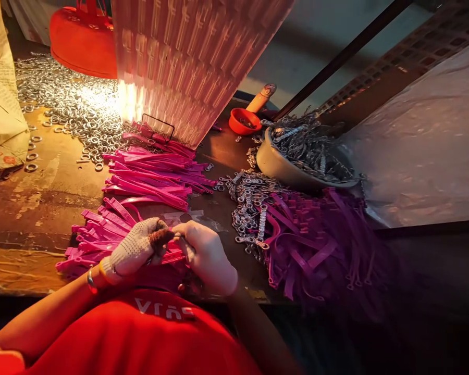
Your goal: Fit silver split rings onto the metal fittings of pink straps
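Observation:
My left hand [135, 247], in a dotted knit glove with darker finger coverings, is closed just above the bench edge. My right hand [207, 255], in a pale glove, meets it fingertip to fingertip in a pinch. A small, metallic-looking piece [176, 235] shows where the fingertips meet, too small to name. Between the hands runs a bright pink strap [174, 257], apparently gripped by the left fingers. Under and behind the left hand lies a heap of pink straps [97, 234]. Another bundle of pink straps [148, 174] lies farther back.
Metal rings [74, 99] are heaped beneath a red lamp [82, 44] beside a ribbed translucent panel [187, 62]. Rightward are a red cup [238, 125], a bowl [283, 169] of metal chain pieces, loose chains [250, 200] and a purple strap pile [316, 250]. Newspaper [3, 114] stands left.

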`<move>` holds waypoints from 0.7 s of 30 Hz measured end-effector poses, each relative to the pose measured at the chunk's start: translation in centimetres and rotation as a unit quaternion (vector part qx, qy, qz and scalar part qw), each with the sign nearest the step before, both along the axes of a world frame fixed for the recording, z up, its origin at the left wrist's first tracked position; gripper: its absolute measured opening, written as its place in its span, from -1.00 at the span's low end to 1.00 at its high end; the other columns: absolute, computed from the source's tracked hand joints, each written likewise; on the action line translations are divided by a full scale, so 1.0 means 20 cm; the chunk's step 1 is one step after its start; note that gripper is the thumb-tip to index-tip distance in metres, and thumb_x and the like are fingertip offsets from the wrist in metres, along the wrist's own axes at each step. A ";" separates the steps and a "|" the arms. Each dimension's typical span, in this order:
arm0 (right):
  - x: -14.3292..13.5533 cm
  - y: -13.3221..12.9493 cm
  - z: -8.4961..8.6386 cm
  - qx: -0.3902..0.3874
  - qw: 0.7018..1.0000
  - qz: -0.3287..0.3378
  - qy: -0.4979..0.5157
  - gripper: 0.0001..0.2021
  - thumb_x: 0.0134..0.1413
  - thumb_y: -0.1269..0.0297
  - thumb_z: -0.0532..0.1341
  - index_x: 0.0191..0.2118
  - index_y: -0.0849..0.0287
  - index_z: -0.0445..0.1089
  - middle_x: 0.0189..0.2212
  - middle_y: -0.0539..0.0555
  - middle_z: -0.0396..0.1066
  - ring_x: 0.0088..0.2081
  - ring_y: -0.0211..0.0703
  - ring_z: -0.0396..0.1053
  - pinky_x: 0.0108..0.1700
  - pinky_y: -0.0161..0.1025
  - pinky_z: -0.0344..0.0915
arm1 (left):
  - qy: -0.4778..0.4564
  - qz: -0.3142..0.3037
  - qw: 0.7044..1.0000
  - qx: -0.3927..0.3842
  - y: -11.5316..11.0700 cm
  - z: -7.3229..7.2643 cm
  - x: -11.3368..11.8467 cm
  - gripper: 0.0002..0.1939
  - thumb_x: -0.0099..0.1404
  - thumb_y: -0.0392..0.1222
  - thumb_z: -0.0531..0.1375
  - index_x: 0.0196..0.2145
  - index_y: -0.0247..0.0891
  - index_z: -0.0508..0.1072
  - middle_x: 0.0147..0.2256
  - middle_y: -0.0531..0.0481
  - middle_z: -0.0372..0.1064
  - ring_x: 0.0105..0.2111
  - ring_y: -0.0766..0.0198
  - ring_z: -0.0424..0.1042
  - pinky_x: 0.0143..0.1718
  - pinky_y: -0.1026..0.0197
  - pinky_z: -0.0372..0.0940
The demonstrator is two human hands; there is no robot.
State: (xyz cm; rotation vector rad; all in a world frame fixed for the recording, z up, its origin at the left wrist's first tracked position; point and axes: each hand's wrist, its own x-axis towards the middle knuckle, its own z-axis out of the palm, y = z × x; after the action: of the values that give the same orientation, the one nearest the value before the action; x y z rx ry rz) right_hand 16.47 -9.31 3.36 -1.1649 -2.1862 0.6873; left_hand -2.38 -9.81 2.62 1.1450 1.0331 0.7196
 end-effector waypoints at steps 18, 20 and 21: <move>-0.02 0.05 -0.16 -0.045 0.981 -0.188 0.030 -0.76 0.37 0.18 0.10 -0.18 0.13 0.49 -0.32 0.07 0.55 -0.30 -0.15 0.46 -0.23 -0.27 0.31 | 0.040 -0.046 0.998 -0.008 0.30 -0.07 0.05 -0.73 0.37 0.02 0.08 -0.32 -0.24 0.34 -0.59 0.11 0.21 -0.67 0.38 0.12 -0.65 0.32 0.03; 0.02 0.08 -0.17 -0.032 0.969 -0.237 0.058 -0.76 0.36 0.17 0.11 -0.11 0.14 0.49 -0.23 0.10 0.57 -0.22 -0.11 0.48 -0.15 -0.24 0.34 | 0.209 -0.105 0.957 0.170 0.44 -0.07 0.09 -0.83 0.32 -0.14 0.13 -0.32 -0.29 0.43 -0.47 -0.01 0.38 -0.51 0.29 0.32 -0.48 0.27 0.20; 0.04 0.09 -0.17 -0.026 0.966 -0.250 0.067 -0.76 0.35 0.17 0.12 -0.08 0.14 0.49 -0.19 0.12 0.57 -0.19 -0.10 0.49 -0.12 -0.22 0.35 | 0.286 -0.131 0.918 0.243 0.51 -0.08 0.13 -0.87 0.28 -0.21 0.16 -0.32 -0.31 0.47 -0.39 -0.07 0.44 -0.40 0.23 0.40 -0.36 0.24 0.26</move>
State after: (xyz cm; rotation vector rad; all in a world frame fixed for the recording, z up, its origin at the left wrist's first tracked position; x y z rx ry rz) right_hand 17.25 -7.45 -0.12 -1.5685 -1.6694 0.5822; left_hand 0.18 0.40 0.98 1.9677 1.1765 0.4353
